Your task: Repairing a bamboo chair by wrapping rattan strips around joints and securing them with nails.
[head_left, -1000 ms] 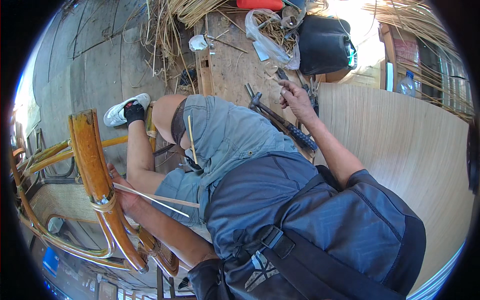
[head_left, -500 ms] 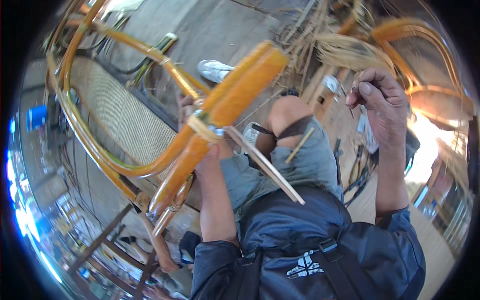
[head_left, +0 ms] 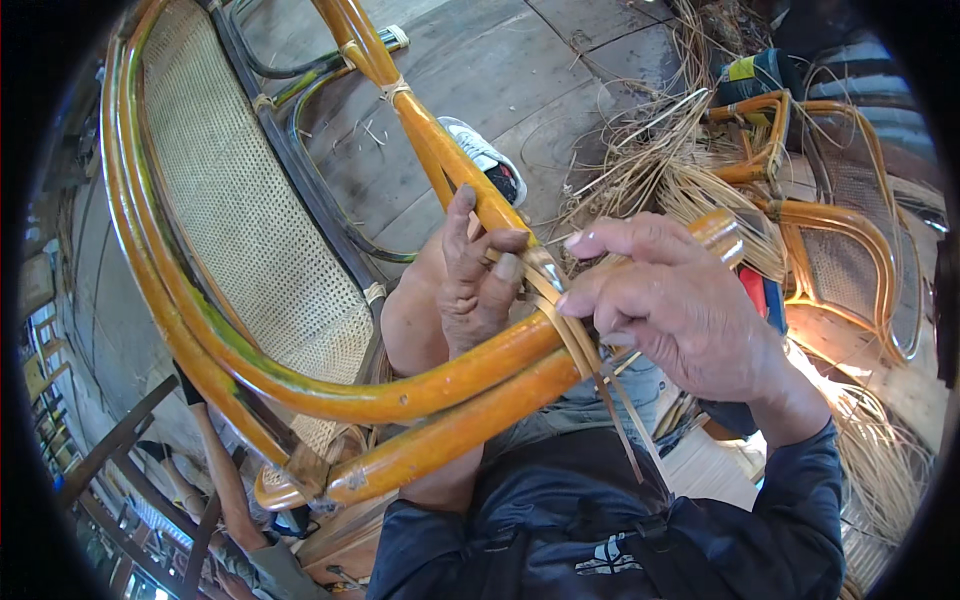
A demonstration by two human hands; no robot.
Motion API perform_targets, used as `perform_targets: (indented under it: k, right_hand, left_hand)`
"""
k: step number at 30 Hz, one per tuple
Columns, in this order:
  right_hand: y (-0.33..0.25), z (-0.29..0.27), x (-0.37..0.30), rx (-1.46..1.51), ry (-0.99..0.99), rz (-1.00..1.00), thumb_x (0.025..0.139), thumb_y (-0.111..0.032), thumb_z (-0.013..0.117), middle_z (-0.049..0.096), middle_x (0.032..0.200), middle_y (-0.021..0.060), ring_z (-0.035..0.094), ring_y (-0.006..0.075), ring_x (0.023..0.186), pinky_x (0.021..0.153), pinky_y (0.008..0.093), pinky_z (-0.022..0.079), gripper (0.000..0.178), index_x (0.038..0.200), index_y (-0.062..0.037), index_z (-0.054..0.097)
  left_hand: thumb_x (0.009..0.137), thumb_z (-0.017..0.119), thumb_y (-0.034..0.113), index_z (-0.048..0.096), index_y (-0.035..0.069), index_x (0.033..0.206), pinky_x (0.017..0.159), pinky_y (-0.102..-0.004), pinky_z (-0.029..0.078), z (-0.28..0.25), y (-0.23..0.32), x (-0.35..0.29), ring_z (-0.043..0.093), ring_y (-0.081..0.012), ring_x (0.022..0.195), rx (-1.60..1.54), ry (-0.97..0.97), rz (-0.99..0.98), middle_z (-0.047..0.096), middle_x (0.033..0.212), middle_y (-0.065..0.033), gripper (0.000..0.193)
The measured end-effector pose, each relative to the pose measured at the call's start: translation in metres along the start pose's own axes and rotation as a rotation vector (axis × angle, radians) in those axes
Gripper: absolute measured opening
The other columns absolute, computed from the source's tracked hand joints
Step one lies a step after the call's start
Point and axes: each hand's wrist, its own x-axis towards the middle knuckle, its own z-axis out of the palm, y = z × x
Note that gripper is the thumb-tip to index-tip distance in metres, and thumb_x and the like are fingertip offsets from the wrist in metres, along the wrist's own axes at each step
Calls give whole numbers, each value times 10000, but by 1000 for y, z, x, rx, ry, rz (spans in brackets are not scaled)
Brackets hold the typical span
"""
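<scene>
An orange-brown rattan chair frame (head_left: 450, 385) with paired curved poles lies across my lap. A flat pale rattan strip (head_left: 572, 335) wraps the joint where the poles meet a straight pole (head_left: 455, 150); its two tails hang toward my shirt. My left hand (head_left: 475, 275), reaching up from beneath the poles, is closed with thumb and finger on the strip beside the joint. My right hand (head_left: 670, 305) comes in from the right, bent fingers on the strip at the joint; part of its grip is hidden.
A woven cane panel (head_left: 250, 200) spans the left. Loose rattan strands (head_left: 650, 160) are heaped on the floor (head_left: 470, 60) at far right, near other rattan frames (head_left: 860, 235) and a dark green container (head_left: 755, 75). Another person's arm (head_left: 225, 480) shows at lower left.
My right hand has come left and down to the joint. The chair frame has swung round and lowered, and my left hand's fingers now show beside the joint.
</scene>
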Motion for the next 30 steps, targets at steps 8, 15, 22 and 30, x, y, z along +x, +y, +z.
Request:
perform_targets:
  k: [8, 15, 22, 30]
  right_hand:
    - [-4, 0, 10, 6, -100, 119, 762, -103, 620, 598, 979, 53, 524, 261, 1065, 905, 392, 391, 187, 947, -110, 591]
    - [-5, -3, 12, 19, -155, 120, 777, -114, 620, 604, 1003, 28, 511, 262, 1118, 921, 421, 387, 188, 962, -112, 589]
    - [-11, -5, 20, -74, -146, 124, 761, -89, 635, 632, 933, 28, 538, 264, 1069, 890, 420, 414, 154, 909, -100, 594]
    - [3, -5, 54, 103, -36, 309, 791, -43, 573, 627, 763, 68, 603, 126, 678, 628, 236, 474, 91, 871, -14, 606]
  left_hand:
    - [813, 566, -33, 575, -38, 1094, 946, -350, 362, -8, -14, 12, 451, -234, 1107, 170, 39, 511, 475, 1229, -139, 281]
    - [779, 558, -134, 538, -61, 1032, 710, -240, 465, -3, 22, 14, 555, -167, 909, -6, -109, 447, 571, 969, -115, 264]
    - [780, 562, -139, 543, -7, 1023, 700, -268, 490, -4, 14, 9, 597, -175, 795, 227, -173, 541, 591, 966, -163, 277]
    - [697, 676, -106, 552, 20, 997, 674, -272, 524, 3, -1, 7, 637, -209, 785, 207, 12, 711, 594, 1001, -198, 348]
